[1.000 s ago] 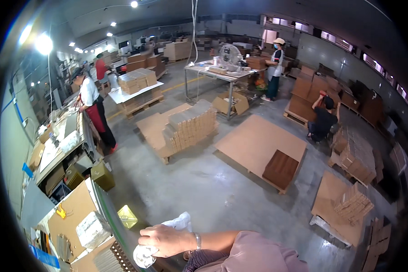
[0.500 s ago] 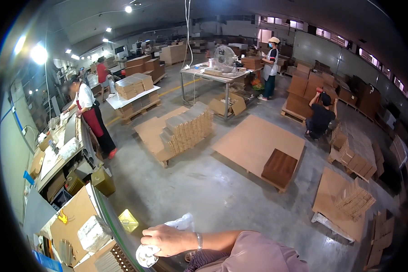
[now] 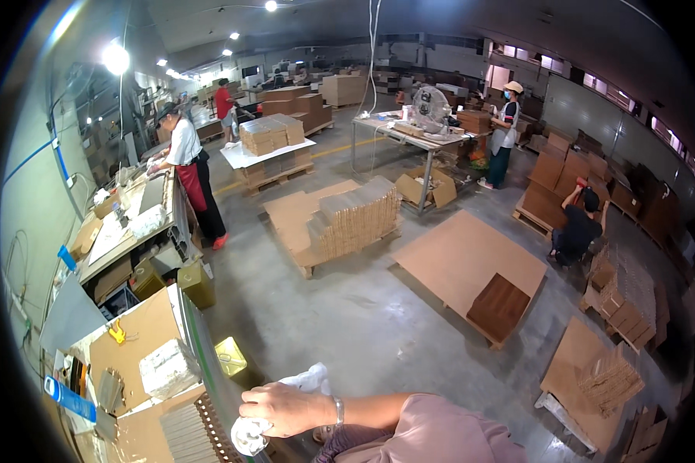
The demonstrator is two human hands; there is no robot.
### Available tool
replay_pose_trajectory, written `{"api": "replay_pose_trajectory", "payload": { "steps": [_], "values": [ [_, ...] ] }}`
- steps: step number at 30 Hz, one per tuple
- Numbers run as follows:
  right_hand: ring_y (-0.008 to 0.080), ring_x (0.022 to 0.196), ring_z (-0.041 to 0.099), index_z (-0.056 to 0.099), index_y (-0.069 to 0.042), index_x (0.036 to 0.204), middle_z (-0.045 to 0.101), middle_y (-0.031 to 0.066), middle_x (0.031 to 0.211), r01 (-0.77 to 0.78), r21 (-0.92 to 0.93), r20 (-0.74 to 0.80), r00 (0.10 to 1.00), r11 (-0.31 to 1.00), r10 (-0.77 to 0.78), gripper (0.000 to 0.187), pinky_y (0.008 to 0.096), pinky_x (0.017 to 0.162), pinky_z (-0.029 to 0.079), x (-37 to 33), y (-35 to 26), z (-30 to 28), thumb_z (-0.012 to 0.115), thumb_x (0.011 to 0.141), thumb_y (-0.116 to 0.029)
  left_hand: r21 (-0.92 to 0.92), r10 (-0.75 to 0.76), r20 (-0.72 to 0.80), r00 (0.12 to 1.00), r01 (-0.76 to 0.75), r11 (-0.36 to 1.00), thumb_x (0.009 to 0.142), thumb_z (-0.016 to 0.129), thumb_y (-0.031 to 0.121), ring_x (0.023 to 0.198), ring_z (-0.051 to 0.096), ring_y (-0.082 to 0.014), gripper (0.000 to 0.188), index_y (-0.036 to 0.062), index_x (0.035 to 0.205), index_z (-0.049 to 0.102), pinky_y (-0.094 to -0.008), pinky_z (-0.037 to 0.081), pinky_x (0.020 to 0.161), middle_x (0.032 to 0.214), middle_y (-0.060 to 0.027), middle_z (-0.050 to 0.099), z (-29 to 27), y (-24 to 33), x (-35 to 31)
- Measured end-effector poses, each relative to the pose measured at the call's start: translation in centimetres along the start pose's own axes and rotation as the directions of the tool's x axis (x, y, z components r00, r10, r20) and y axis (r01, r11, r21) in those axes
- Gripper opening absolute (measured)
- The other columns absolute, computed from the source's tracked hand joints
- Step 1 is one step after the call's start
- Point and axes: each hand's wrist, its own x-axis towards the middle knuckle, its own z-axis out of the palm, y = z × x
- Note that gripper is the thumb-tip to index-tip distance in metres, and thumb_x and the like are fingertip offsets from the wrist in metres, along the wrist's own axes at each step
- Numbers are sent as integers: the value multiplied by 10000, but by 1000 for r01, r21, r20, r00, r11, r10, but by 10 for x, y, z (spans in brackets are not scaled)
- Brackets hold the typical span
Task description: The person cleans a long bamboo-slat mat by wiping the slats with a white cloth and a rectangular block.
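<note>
My right hand (image 3: 282,409) reaches in from the lower right, its forearm crossing toward the workbench (image 3: 135,363) on the left. Its fingers are wrapped round a crumpled white cloth (image 3: 251,436); one bunch shows below the fingers and another past the wrist. A bracelet circles the wrist, and a mauve sleeve covers the upper arm. Beside the hand on the bench lie a row of thin grey strips (image 3: 189,434) and a white wrapped block (image 3: 168,369). Yellow-handled snips (image 3: 117,332) and a blue bottle (image 3: 69,397) lie farther left. My left hand is out of view.
Yellow tins (image 3: 230,356) stand on the floor along the bench. Pallets carry folded cardboard (image 3: 351,220) and a brown stack (image 3: 499,305). A fan (image 3: 431,108) stands on a table (image 3: 409,137). One person (image 3: 189,166) works at the far bench; another (image 3: 578,231) crouches at right.
My view has swung left, so the room shifts rightward and more of the bench shows. The hand keeps its hold on the cloth, nearly unmoved in the picture.
</note>
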Motion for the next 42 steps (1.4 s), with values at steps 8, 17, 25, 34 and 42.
{"api": "replay_pose_trajectory", "payload": {
  "steps": [8, 17, 25, 34, 42],
  "values": [
    [298, 841, 608, 590, -33, 943, 522, 104, 886, 34, 27, 19, 999, 999, -35, 306, 435, 705, 512, 8, 1, 9, 764, 701, -105, 56, -71, -34, 997, 73, 996, 724, 895, 190, 756, 641, -279, 340, 27, 979, 740, -407, 533, 701, 807, -116, 688, -10, -13, -20],
    [335, 884, 635, 579, -32, 943, 559, 125, 901, 12, 67, 92, 996, 998, -18, 295, 459, 751, 535, 14, 0, 17, 744, 714, -120, 92, -144, -90, 986, 152, 984, 722, 896, 188, 755, 641, -278, 347, 23, 985, 741, -405, 534, 699, 807, -119, 688, -23, -39, -44],
    [334, 871, 638, 578, -34, 942, 556, 122, 896, -6, 73, 112, 994, 997, -3, 314, 460, 736, 541, 17, -4, 33, 761, 708, -132, 149, -196, -169, 966, 222, 964, 720, 897, 187, 754, 642, -277, 353, 20, 990, 741, -404, 535, 698, 806, -121, 687, -47, -77, -79],
    [325, 884, 641, 585, -33, 950, 569, 116, 912, 43, 64, 115, 992, 997, -50, 294, 447, 753, 542, 29, -7, 47, 749, 721, -120, 114, -323, -207, 924, 351, 930, 742, 879, 188, 794, 641, -276, 368, 21, 1032, 727, -399, 535, 727, 845, -130, 683, -64, -104, -133],
    [324, 905, 649, 610, -42, 963, 584, 125, 919, 180, 60, 164, 968, 982, -188, 286, 440, 777, 552, 102, 24, 68, 730, 717, -123, 19, -620, -151, 770, 630, 776, 859, 786, 229, 964, 629, -300, 342, 33, 1116, 675, -404, 532, 816, 982, -163, 663, -64, -49, -100]
  ]
}}
